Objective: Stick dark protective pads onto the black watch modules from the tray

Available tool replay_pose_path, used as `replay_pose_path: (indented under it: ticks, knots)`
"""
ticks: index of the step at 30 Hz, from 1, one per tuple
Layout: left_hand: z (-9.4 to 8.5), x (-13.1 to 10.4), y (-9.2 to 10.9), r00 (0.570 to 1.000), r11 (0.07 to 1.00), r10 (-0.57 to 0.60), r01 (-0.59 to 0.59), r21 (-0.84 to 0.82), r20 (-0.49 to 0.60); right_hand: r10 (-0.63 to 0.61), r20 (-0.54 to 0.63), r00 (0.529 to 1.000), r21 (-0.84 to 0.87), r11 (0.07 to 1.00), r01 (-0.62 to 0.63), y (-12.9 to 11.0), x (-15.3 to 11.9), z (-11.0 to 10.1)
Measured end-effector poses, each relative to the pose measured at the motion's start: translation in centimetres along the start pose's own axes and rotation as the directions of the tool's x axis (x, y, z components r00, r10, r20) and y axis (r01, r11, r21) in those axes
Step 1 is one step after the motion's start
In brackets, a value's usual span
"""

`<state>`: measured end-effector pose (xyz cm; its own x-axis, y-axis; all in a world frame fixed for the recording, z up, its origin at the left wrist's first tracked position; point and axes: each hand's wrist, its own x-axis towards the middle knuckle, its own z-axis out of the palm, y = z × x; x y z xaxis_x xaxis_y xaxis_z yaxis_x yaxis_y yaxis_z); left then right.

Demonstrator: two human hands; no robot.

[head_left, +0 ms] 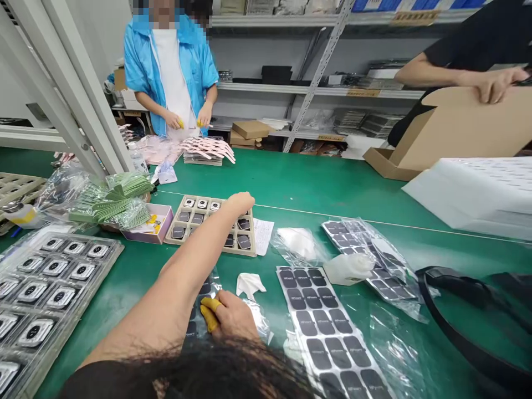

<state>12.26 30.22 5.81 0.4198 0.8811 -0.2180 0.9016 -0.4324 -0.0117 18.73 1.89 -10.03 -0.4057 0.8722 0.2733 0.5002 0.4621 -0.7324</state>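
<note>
Your left hand [240,202] is stretched out over the far right corner of the small compartment tray [177,241]. Its fingers are curled into a loose fist above the dark square pieces, and you cannot tell whether they have one yet. This looks like the picking step at the tray. Your right hand [233,317] rests near you, fingers bent and pressing on a bagged sheet [205,288], with yellow covers on two fingertips. Any lift from the tray calls for a straight rise clear of the compartment walls. A paper slip [262,235] lies just right of the tray and a pink box [145,235] just left. The open green surface [291,188] lies beyond it.
</note>
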Motion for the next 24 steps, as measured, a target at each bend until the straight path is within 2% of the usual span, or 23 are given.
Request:
replay_pose_path:
  ticks: [4,9,13,16,18,20,22,23,24]
  knots:
    - [-0.5,1.4,0.1,0.997,0.996,0.03,-0.036,0.081,0.078,-0.029,0.008,1.0,-0.07,0.997,0.029,1.2,0.0,1.1]
    - [-0.4,2.0,0.2,0.994,0.993,0.024,-0.036,0.114,0.104,-0.039,-0.015,0.999,0.021,0.999,0.04,1.2,0.1,1.5]
    - [0.1,2.0,0.0,0.995,0.998,0.025,-0.031,0.063,0.099,-0.025,-0.02,0.999,0.012,1.0,0.025,1.0,0.5,1.1]
    - [0.4,1.5,-0.3,0.999,0.999,0.023,-0.022,-0.034,0.048,-0.055,-0.014,0.998,-0.026,0.998,0.054,0.6,0.7,0.8]
    - [0.5,0.6,-0.4,1.0,0.992,0.009,-0.012,-0.127,-0.024,-0.094,-0.026,0.995,-0.034,0.995,0.093,0.1,0.8,0.5]
    - [0.8,-1.3,-0.3,0.992,0.971,-0.021,-0.009,-0.24,-0.125,-0.131,-0.093,0.987,0.002,0.991,0.131,-0.6,0.9,0.0]
    - [1.7,-4.4,0.2,0.97,0.931,-0.07,-0.02,-0.364,-0.233,-0.12,-0.264,0.957,0.063,0.988,0.141,-1.4,1.1,-1.0]
    - [2.4,-6.5,0.5,0.956,0.905,-0.095,-0.033,-0.424,-0.279,-0.088,-0.383,0.919,0.084,0.988,0.129,-1.8,1.2,-1.7]
    - [3.4,-9.0,0.7,0.943,0.875,-0.119,-0.048,-0.481,-0.311,-0.054,-0.504,0.862,0.091,0.989,0.115,-2.2,1.4,-2.6]
